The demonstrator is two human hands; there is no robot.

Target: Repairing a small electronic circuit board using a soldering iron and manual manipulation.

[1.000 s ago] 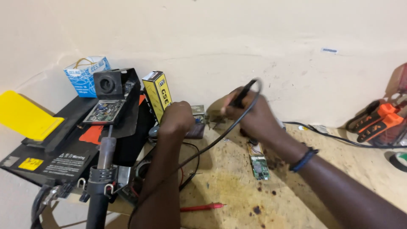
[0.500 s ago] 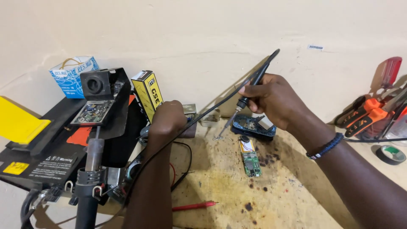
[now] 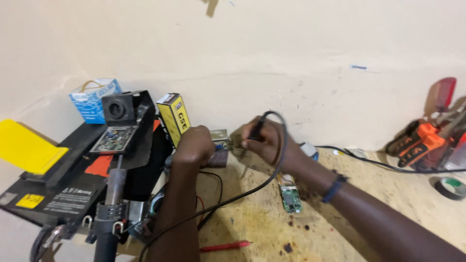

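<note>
Black iron point(image 3: 256, 127) clenched in right hand point(image 3: 264, 140); left hand point(image 3: 194, 145) grips the part point(image 3: 222, 139); best keep both braced, tip steady.

chipboard bench point(image 3: 388, 204) is carrying a small green circuit board point(image 3: 291, 199), a red probe point(image 3: 225, 247), a black cable point(image 3: 383, 164), a green tape roll point(image 3: 451, 187) at right, orange-black tools point(image 3: 417, 143), a yellow-black box point(image 3: 175, 116) standing by the wall, black battery point(image 3: 58, 189) sitting at left.

A slim black iron point(image 3: 258, 127), tip down and tilted, is pinched above a small metal-cased part point(image 3: 221, 140). Its black cord point(image 3: 242, 194) loops from the top, trailing left of the part.
</note>
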